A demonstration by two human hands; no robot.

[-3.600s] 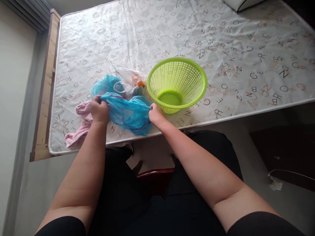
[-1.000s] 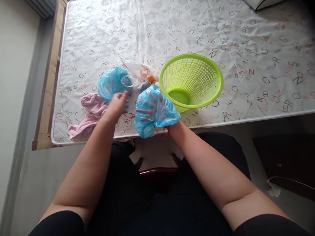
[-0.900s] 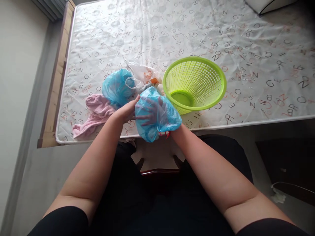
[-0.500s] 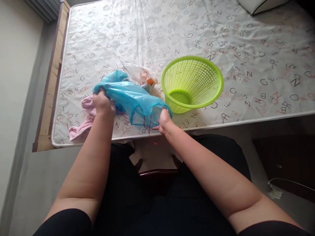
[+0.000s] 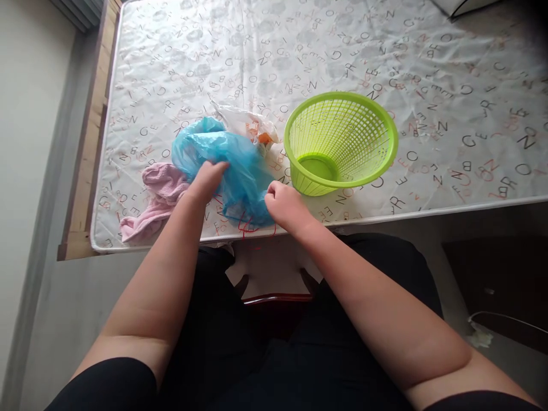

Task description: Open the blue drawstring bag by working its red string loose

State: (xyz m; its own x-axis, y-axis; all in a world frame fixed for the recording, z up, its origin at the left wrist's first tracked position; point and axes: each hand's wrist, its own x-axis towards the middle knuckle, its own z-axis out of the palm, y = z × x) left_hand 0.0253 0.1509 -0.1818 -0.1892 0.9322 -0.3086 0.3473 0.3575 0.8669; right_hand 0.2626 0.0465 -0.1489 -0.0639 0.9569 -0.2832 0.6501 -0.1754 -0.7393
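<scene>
A crumpled, see-through blue plastic bag point(image 5: 242, 165) with red drawstrings lies near the mattress edge. My left hand point(image 5: 209, 178) is closed on the middle of the bag, its fingers partly hidden. Curled at the bag's right edge, my right hand point(image 5: 285, 202) pinches the plastic. A pink cloth point(image 5: 160, 182) lies bunched left of the bag, beside my left wrist. Behind the bag rests a white plastic bag point(image 5: 246, 123) with orange print. Just right of my right hand, a lime-green plastic basket point(image 5: 299, 177) leans with its wide mouth turned towards me.
Everything lies on a white mattress point(image 5: 428, 137) printed with letters, in a wooden bed frame point(image 5: 83, 171). A white item with dark piping point(image 5: 464, 7) sits at the far right. My legs and a stool point(image 5: 269, 268) are below the edge.
My left hand has moved right, from the bag's left end to its middle. The bag, stretched between my hands before, is now bunched and slack. My right hand has turned knuckles-up.
</scene>
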